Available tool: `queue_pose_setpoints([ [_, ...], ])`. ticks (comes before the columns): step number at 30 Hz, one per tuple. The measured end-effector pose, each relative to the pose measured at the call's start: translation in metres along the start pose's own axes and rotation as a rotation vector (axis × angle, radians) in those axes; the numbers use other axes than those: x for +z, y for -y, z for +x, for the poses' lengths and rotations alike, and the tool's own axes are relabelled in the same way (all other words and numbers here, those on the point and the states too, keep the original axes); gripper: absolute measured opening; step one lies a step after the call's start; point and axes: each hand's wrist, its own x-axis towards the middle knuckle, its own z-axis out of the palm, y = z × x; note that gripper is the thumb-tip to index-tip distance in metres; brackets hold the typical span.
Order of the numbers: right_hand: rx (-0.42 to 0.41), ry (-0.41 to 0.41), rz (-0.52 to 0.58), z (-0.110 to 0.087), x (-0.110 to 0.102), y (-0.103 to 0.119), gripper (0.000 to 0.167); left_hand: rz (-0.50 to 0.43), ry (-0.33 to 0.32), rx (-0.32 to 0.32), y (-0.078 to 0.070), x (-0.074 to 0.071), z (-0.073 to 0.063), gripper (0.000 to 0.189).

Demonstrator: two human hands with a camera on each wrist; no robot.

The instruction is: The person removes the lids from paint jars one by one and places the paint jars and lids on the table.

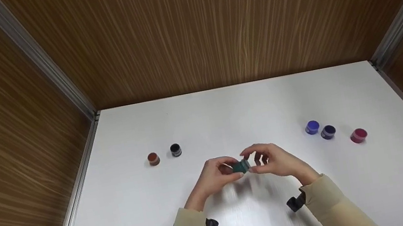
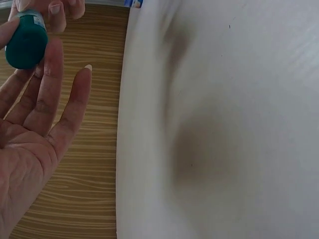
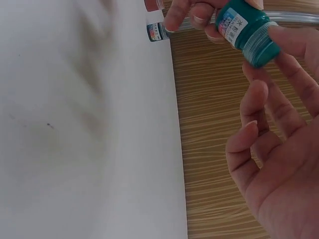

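Observation:
A small teal paint jar (image 1: 240,166) is held above the white table between both hands. My left hand (image 1: 215,177) grips the jar's body between thumb and fingers. On the lid side, my right hand (image 1: 276,160) pinches the ridged lid (image 3: 260,44) with thumb and fingertips. A white printed label (image 3: 233,26) wraps the jar's side in the right wrist view. In the left wrist view the jar's rounded base (image 2: 26,47) faces the camera. The lid appears to be on the jar.
On the left of the white table (image 1: 227,116) stand a brown-red jar (image 1: 153,159) and a black jar (image 1: 175,150). To the right are a violet jar (image 1: 312,127), a dark purple jar (image 1: 328,132) and a crimson jar (image 1: 359,135). Wood-grain panels (image 1: 186,28) enclose the table.

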Motion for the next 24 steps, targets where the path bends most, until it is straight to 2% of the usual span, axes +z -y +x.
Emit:
queue_pose_setpoints([
  [3,0.079,-0.038,-0.012,0.002,0.002,0.002,0.04,0.017,-0.063,0.015,-0.001,0.002,0.001,0.027],
  [8,0.161,-0.05,-0.054,0.007,0.009,-0.006,0.022,0.02,-0.101,0.033,-0.005,0.004,0.001,0.029],
  [11,0.153,-0.054,-0.073,0.007,0.011,-0.021,0.015,0.01,-0.09,0.022,-0.006,0.003,0.0,0.029],
  [15,0.11,-0.065,-0.057,0.004,0.009,-0.036,0.018,-0.013,-0.069,-0.01,-0.002,0.001,0.0,0.027],
  [19,0.095,-0.092,-0.027,0.002,0.004,-0.039,0.024,-0.069,-0.08,-0.035,0.002,-0.003,-0.001,0.028],
  [24,0.144,-0.113,-0.03,0.001,0.003,-0.037,0.028,-0.154,-0.113,-0.038,0.005,-0.006,-0.002,0.031],
])
